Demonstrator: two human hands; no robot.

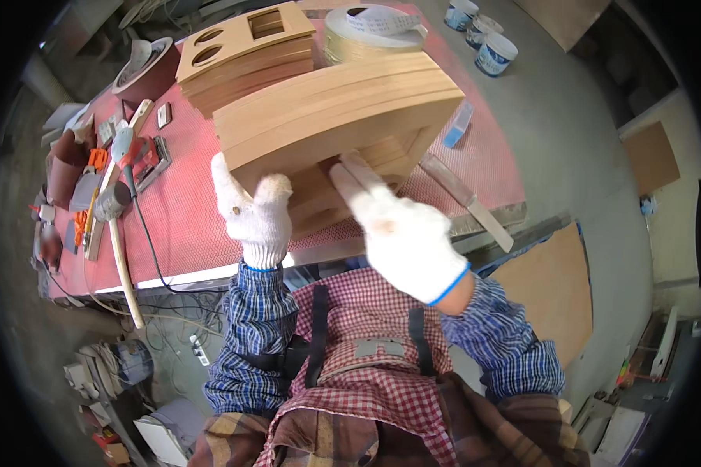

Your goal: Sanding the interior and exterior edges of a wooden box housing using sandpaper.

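Note:
A thick stack of light-brown wooden panels [319, 117] is tilted up on its edge at the near side of the table, its cut-out face toward me. My left hand [258, 214], in a white knit glove, grips the lower left corner, thumb in front and fingers along the side. My right hand [401, 233], gloved too, reaches its first two fingers into the rectangular cutout. Under those fingertips shows a dark red piece [329, 165] that looks like sandpaper; most of it is hidden. Behind lies a second stack of panels [249, 70] with round and square cutouts.
On the red-covered table [187, 233], a corded sander [132, 152], sandpaper rolls [144, 74] and wood strips lie left. A big tape roll [374, 35] stands behind the panels. To the right are a blue block [459, 124] and a flat blade-like strip [467, 198]. Tubs [495, 54] stand beyond.

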